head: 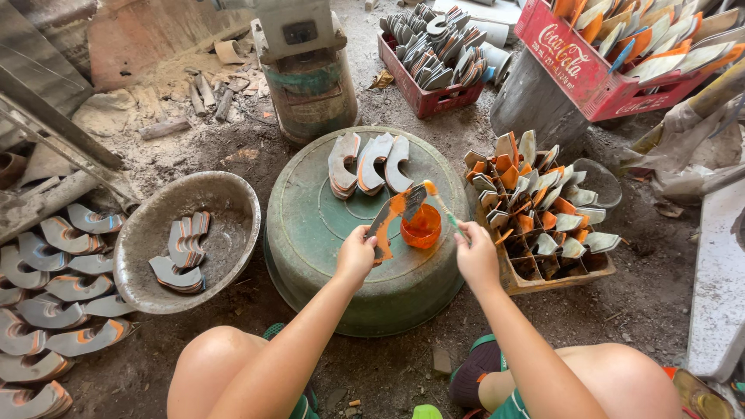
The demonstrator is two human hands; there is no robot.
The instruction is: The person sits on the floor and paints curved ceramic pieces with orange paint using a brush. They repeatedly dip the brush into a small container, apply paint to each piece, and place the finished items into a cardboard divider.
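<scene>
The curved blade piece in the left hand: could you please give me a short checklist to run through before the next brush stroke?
1. Left hand grips the curved blade piece at its lower end: ok.
2. Right hand holds the brush, tip at the piece: ok.
3. Orange paint cup upright on the green upturned basin, within reach: ok.
4. Paint level in cup: cannot tell.
5. Three painted stacks lie apart from the cup: ok.

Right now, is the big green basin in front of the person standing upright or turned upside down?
Upside down. The green basin shows its flat base on top, where three curved pieces and a small orange cup rest.
</scene>
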